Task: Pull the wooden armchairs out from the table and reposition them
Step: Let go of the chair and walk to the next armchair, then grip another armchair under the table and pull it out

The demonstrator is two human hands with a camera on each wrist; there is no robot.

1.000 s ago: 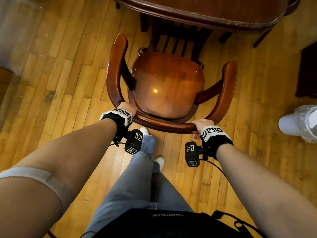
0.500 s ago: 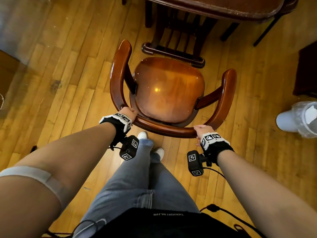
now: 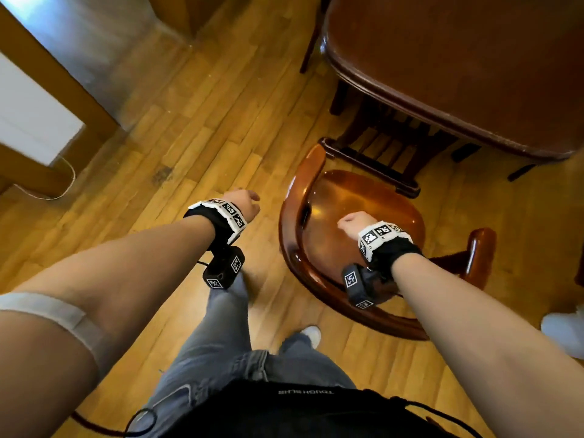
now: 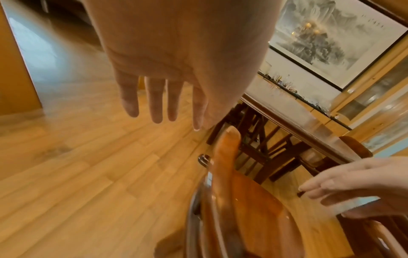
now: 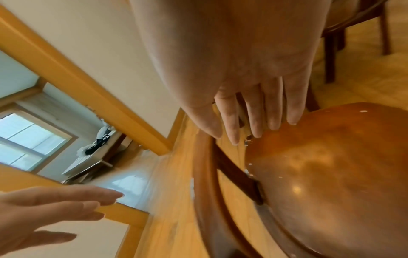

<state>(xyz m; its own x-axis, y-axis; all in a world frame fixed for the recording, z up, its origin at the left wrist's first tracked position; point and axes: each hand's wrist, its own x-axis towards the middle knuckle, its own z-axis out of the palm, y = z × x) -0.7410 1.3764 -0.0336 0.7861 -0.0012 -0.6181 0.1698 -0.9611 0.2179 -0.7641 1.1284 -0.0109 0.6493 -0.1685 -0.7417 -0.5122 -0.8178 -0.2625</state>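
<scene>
A glossy wooden armchair (image 3: 354, 203) with a curved back rail stands pulled out from the dark wooden table (image 3: 458, 67); it shows also in the left wrist view (image 4: 249, 206) and the right wrist view (image 5: 331, 174). My left hand (image 3: 245, 202) hangs over bare floor to the left of the chair's arm, fingers straight and holding nothing (image 4: 159, 103). My right hand (image 3: 352, 222) hovers above the seat, fingers extended and apart from the wood (image 5: 258, 115). Neither hand touches the chair.
A second chair (image 3: 379, 143) is tucked under the table behind the armchair. A doorway with a wooden frame (image 3: 57, 96) lies to the far left. A white wrapped object (image 3: 565, 330) sits on the floor at the right edge. My legs (image 3: 227, 343) stand by the chair's back.
Both hands have let go of the chair's back rail and lifted away. The view has swung left, so the chair now sits to the right.
</scene>
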